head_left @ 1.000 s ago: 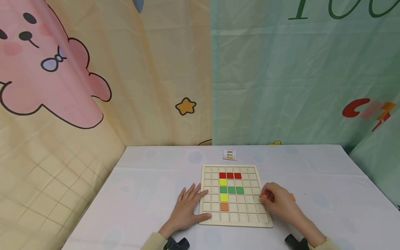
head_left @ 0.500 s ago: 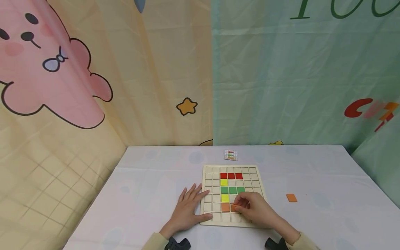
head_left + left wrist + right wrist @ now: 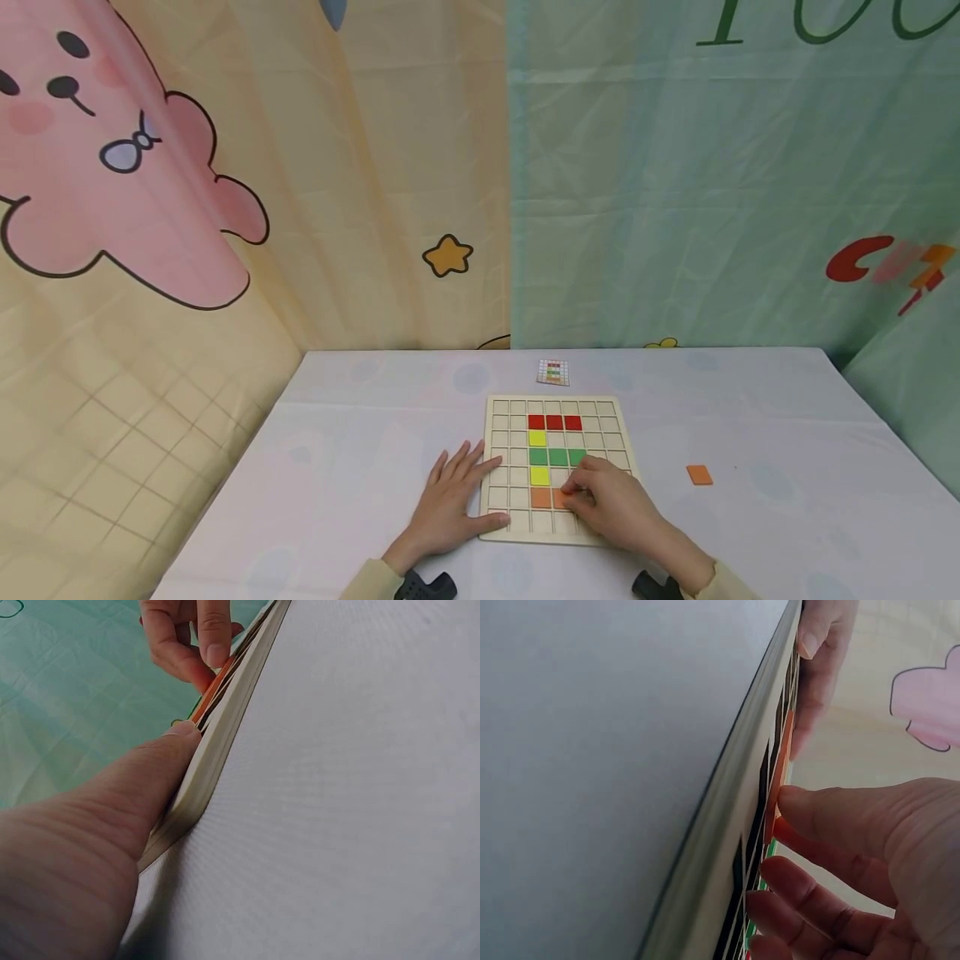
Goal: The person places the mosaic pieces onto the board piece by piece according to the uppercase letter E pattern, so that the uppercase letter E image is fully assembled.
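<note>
A wooden grid board (image 3: 603, 407) lies on the table, bearing square tiles. Three red tiles (image 3: 554, 422) run across near its top and three green tiles (image 3: 558, 457) across its middle. Two yellow tiles (image 3: 539, 476) sit in the column at left, with an orange tile (image 3: 541, 497) below them. My right hand (image 3: 618, 504) has thumb and index finger on a second orange tile (image 3: 558, 498), which lies in the neighbouring cell, partly covered by the fingertips. With fingers spread, my left hand (image 3: 448, 504) rests at the board's left edge, its thumb on the rim.
Right of the board a loose orange tile (image 3: 700, 475) lies on the white table (image 3: 360, 417). A small pattern card (image 3: 553, 372) sits behind the board. Printed curtains (image 3: 375, 167) hang past the table's back edge.
My right hand has moved left from the board's right edge with an orange tile, bringing it into the cell beside the first orange one. The left hand has stayed in place.
</note>
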### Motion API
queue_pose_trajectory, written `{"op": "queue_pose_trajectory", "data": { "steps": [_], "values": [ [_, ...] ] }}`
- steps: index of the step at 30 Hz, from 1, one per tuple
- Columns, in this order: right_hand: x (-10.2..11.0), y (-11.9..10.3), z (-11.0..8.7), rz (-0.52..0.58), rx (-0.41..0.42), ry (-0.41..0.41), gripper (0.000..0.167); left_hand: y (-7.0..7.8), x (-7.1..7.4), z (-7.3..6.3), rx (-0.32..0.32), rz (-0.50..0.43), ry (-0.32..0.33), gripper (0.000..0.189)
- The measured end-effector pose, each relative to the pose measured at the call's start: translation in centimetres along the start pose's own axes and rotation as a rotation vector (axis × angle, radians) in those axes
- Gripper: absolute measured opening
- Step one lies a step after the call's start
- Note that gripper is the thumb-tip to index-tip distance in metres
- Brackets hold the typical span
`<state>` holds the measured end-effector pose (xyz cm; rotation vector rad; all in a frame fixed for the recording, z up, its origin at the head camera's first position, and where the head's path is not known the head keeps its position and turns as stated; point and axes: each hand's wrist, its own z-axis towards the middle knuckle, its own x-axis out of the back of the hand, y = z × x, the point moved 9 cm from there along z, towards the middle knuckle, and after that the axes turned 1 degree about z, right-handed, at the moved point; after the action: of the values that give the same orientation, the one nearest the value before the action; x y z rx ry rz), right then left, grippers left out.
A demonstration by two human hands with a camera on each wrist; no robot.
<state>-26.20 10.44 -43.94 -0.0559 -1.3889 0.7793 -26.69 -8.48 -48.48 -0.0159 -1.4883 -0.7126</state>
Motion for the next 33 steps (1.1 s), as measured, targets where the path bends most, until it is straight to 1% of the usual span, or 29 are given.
{"op": "queue_pose_trajectory", "data": {
  "steps": [6,10,12,15,18,20,22,23,24,27,30,33],
  "values": [
    [0.0,0.2,-0.3,-0.01,0.009,-0.022,0.006,0.0,0.0,0.0,-0.007,-0.003,0.003,0.08],
    [-0.1,0.2,-0.8,0.014,0.051,-0.082,0.018,0.1,0.0,0.0,-0.01,-0.004,0.008,0.08],
    [0.0,0.1,-1.2,0.05,0.086,-0.126,0.025,0.1,0.0,0.0,-0.01,-0.003,0.011,0.08],
    [0.2,0.4,-2.0,0.155,0.13,-0.188,0.031,0.1,0.1,-0.1,-0.011,-0.006,0.012,0.08],
    [0.9,1.2,-2.5,0.265,0.156,-0.196,0.028,0.1,0.1,-0.1,-0.012,-0.005,0.012,0.08],
    [1.7,1.9,-2.7,0.292,0.17,-0.173,0.024,0.1,0.1,-0.1,-0.011,-0.006,0.01,0.08],
    [2.7,2.9,-2.8,0.274,0.155,-0.136,0.019,0.0,0.1,0.0,-0.01,-0.006,0.008,0.08],
    [3.3,3.4,-2.8,0.248,0.141,-0.113,0.018,0.0,0.1,0.0,-0.009,-0.006,0.007,0.08],
    [3.8,4.1,-2.8,0.205,0.117,-0.094,0.017,0.0,0.1,-0.1,-0.008,-0.007,0.005,0.08],
    [5.3,6.2,-2.8,0.075,0.011,-0.057,0.02,0.0,0.1,-0.1,-0.01,-0.012,0.005,0.08],
    [6.5,8.4,-3.1,-0.035,-0.094,-0.053,0.023,0.0,0.0,-0.1,-0.015,-0.015,0.008,0.08],
    [7.1,10.1,-3.5,-0.106,-0.153,-0.067,0.027,0.1,0.1,-0.1,-0.022,-0.015,0.012,0.08]
  ]
}}
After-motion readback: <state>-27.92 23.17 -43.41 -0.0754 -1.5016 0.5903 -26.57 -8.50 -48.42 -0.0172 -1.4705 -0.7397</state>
